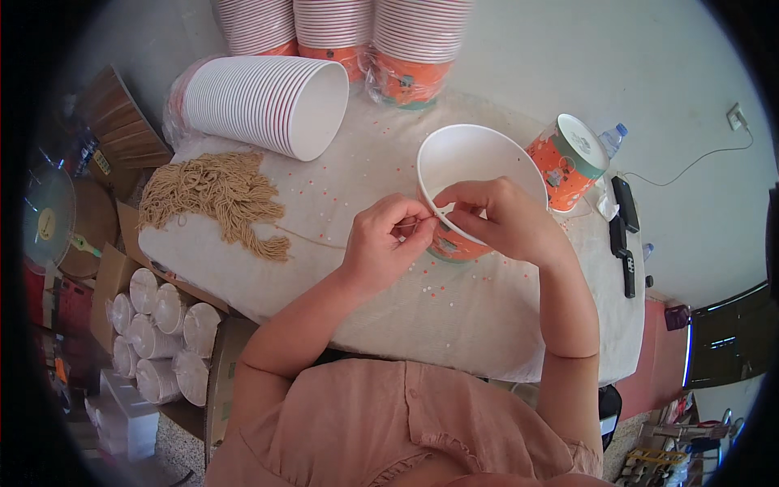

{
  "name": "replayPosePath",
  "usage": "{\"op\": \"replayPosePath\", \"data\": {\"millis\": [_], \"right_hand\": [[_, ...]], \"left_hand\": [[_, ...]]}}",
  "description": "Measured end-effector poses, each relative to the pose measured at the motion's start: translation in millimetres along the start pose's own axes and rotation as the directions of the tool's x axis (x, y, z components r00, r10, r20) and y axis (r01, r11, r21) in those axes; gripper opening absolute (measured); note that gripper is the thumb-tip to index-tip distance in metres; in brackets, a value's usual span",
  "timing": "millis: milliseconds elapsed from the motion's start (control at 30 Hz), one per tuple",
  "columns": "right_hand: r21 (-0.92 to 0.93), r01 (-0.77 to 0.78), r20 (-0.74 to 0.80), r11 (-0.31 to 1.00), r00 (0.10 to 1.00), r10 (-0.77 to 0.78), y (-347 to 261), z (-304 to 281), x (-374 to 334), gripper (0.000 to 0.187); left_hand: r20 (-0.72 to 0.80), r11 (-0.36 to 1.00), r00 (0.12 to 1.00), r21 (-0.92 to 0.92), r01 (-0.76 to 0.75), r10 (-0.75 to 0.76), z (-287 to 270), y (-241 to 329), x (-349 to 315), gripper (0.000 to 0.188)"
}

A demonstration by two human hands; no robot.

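A large paper bucket (479, 150), white inside and printed orange outside, stands in front of me with its mouth up. At its near left rim my left hand (389, 235) pinches a thin tan cord (312, 240) between thumb and fingertips. The cord trails left across the cloth to a loose heap of tan strings (215, 195). My right hand (499, 219) reaches over the near rim, thumb and fingers curled around the bucket's wall, some fingertips inside. Whether those fingers also hold the cord's end is hidden.
A stack of white buckets (260, 101) lies at the far left; wrapped upright stacks (418, 57) stand behind. An orange bucket (568, 162) rests upside down at right, near a bottle (613, 140) and black devices (623, 207). Small paper dots litter the tablecloth (357, 316). Wrapped cups (158, 337) fill a box at left.
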State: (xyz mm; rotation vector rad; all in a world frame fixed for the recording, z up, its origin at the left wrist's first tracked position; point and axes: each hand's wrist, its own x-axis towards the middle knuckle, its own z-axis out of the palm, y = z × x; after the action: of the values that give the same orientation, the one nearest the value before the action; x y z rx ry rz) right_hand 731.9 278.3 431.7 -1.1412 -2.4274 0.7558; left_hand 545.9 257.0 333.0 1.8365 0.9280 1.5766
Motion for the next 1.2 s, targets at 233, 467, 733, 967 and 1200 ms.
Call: {"op": "replayPosePath", "data": {"millis": [233, 467, 733, 967, 1200], "right_hand": [[-0.025, 0.086, -0.02, 0.996, 0.996, -0.086, 6, 4, 6, 0.008], [0.102, 0.025, -0.525, 0.994, 0.85, 0.033, 35, -31, -21, 0.008], [-0.245, -0.511, -0.84, 0.824, 0.536, 0.083, 104, -110, -85, 0.012], [-0.507, -0.604, -0.741, 0.614, 0.67, 0.046, 71, -74, -73, 0.02], [-0.165, 0.094, -0.223, 0.982, 0.966, -0.13, 4, -11, -18, 0.021]], "left_hand": [[0.013, 0.998, 0.998, -0.032, 0.058, -0.058, 1, -6, -2, 0.011], [0.009, 0.996, 0.996, -0.014, 0.089, -0.089, -11, -6, -3, 0.013], [0.066, 0.994, 0.992, 0.009, 0.111, -0.111, -19, -4, -2, 0.012], [0.151, 0.969, 0.965, -0.088, 0.23, -0.215, -18, 0, -1, 0.013], [0.197, 0.913, 0.949, -0.279, 0.297, -0.248, -18, -2, -3, 0.016]]}}
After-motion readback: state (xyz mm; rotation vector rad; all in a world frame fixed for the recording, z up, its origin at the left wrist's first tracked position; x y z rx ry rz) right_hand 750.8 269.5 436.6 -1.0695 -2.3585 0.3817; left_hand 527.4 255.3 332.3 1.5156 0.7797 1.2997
